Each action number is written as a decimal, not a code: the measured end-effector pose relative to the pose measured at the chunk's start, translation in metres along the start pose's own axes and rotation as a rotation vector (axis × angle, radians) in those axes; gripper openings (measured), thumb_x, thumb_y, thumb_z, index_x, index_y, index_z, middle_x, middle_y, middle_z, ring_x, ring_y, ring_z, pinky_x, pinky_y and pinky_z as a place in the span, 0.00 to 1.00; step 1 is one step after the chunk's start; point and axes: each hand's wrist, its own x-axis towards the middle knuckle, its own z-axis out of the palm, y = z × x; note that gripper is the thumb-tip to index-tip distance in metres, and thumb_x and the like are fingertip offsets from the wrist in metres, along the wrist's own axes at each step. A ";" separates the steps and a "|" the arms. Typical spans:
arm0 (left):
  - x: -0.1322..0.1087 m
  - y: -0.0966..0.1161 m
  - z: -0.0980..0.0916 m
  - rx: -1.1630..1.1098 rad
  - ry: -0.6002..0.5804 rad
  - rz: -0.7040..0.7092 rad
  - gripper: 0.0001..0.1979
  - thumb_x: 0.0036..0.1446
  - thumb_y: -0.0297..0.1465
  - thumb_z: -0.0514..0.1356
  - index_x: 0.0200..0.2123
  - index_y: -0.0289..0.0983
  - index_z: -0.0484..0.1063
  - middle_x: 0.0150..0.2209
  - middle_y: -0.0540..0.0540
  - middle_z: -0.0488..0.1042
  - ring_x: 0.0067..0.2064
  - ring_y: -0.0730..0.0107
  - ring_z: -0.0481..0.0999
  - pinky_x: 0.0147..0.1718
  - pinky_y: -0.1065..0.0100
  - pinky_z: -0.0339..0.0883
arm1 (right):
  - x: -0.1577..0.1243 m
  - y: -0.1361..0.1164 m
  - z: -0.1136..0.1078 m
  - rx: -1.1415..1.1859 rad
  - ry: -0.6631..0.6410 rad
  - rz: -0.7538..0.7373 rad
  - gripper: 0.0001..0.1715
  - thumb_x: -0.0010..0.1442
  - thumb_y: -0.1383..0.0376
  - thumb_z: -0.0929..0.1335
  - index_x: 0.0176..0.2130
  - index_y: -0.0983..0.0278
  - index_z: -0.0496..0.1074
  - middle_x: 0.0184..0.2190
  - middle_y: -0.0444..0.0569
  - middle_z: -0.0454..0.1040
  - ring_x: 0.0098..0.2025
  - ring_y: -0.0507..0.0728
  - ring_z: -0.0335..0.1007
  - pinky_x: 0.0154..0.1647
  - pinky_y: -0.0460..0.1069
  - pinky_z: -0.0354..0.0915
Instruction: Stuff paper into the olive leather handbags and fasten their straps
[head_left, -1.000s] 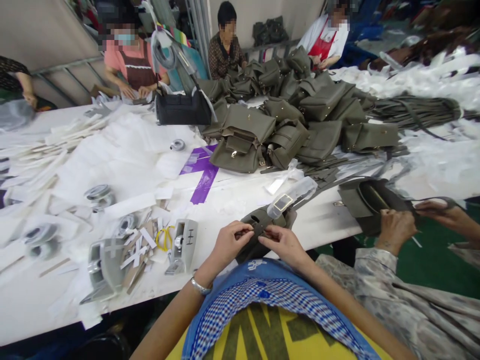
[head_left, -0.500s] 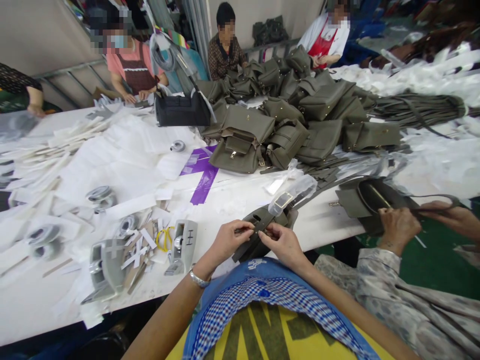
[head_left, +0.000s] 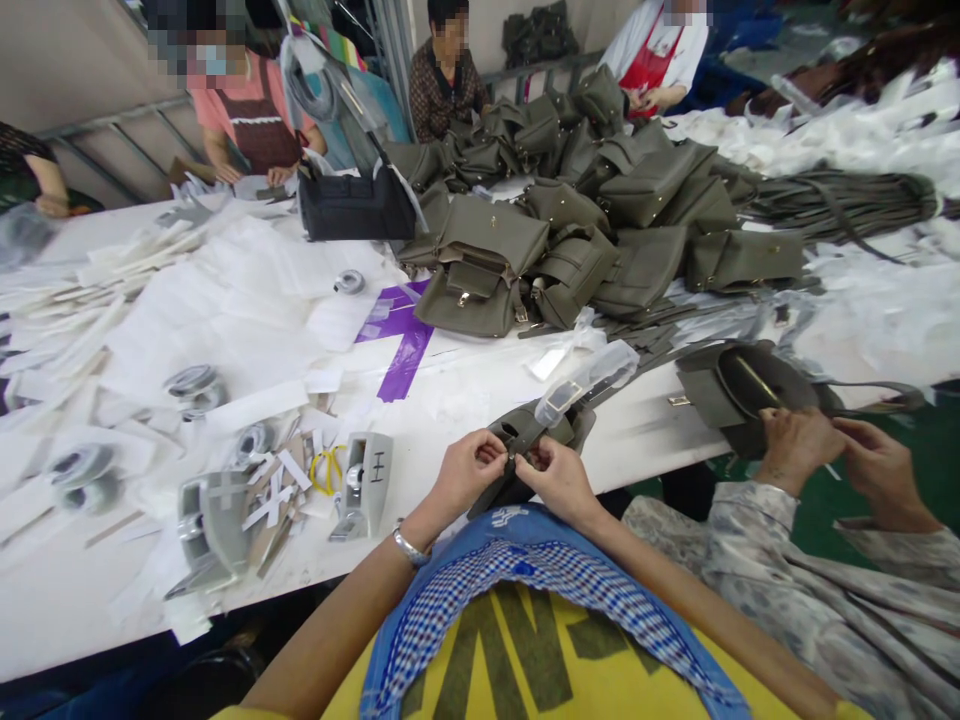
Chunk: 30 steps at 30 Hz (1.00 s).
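An olive-green handbag (head_left: 579, 430) rests at the table's front edge, close against my apron. Across it runs a strap (head_left: 527, 437) whose buckle end (head_left: 574, 395) is wrapped in clear plastic. My left hand (head_left: 466, 468) pinches at the strap from the left, thumb and fingertips together. From the right, my right hand (head_left: 564, 482) grips the same strap, its fingertips just short of the left ones. The small part between the fingertips is mostly hidden.
Many olive bags (head_left: 491, 245) are heaped beyond. Tape dispensers (head_left: 365, 485), yellow scissors (head_left: 326, 470) and paper scraps lie left. A black bag (head_left: 356, 205) stands at the back. On the right, a co-worker's hands (head_left: 799, 445) handle another olive bag (head_left: 709, 390); other people sit opposite.
My fingers have shifted slightly on the strap, and the plastic-wrapped buckle end has turned a little. The co-worker's far hand has come in toward the near one. The view has tilted slightly downward.
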 end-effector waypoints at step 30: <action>0.003 -0.006 0.009 -0.097 -0.039 -0.130 0.09 0.51 0.34 0.65 0.34 0.34 0.74 0.29 0.47 0.77 0.30 0.70 0.78 0.32 0.70 0.72 | 0.004 0.009 -0.018 -0.084 -0.098 0.058 0.15 0.52 0.55 0.69 0.25 0.64 0.66 0.19 0.42 0.66 0.22 0.51 0.60 0.22 0.45 0.54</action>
